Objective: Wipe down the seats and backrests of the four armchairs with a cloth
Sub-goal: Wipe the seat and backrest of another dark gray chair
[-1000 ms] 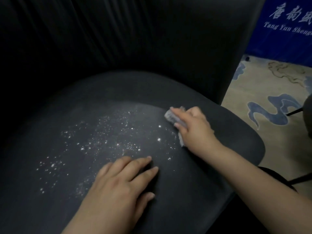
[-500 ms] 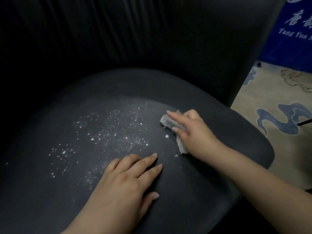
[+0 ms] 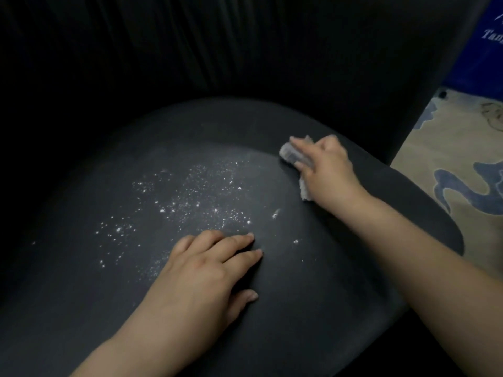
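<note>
Since the frame half a second ago, our right hand (image 3: 330,170) with the cloth (image 3: 295,159) has gone up the seat (image 3: 299,295), away from us and toward the backrest (image 3: 245,50), and a short white streak is now on the seat where the cloth was before. Our left hand (image 3: 202,273) has stayed at almost the same place.

The cloth is a small grey-white piece, at about 1 o'clock from the middle of the seat, close to the far right edge where the seat meets the backrest. Our right hand presses it down on the seat with the fingers (image 3: 299,144) laid over it, a little bent; the hand hides most of the cloth. The visible part is long and narrow: its long axis goes from about 11 o'clock, where one end comes out past the fingertips, to about 5 o'clock, where the other end comes out under the heel of the hand.

Our left hand lies flat on the seat at about 6 o'clock, the fingers nearly straight and together, pointing toward 2 o'clock. It holds nothing.

The white powder (image 3: 196,191) is scattered over the seat from the middle toward 9 o'clock, between the two hands and left of them. At 3 o'clock, beyond the chair, we see a beige carpet (image 3: 449,148) with blue shapes.
</note>
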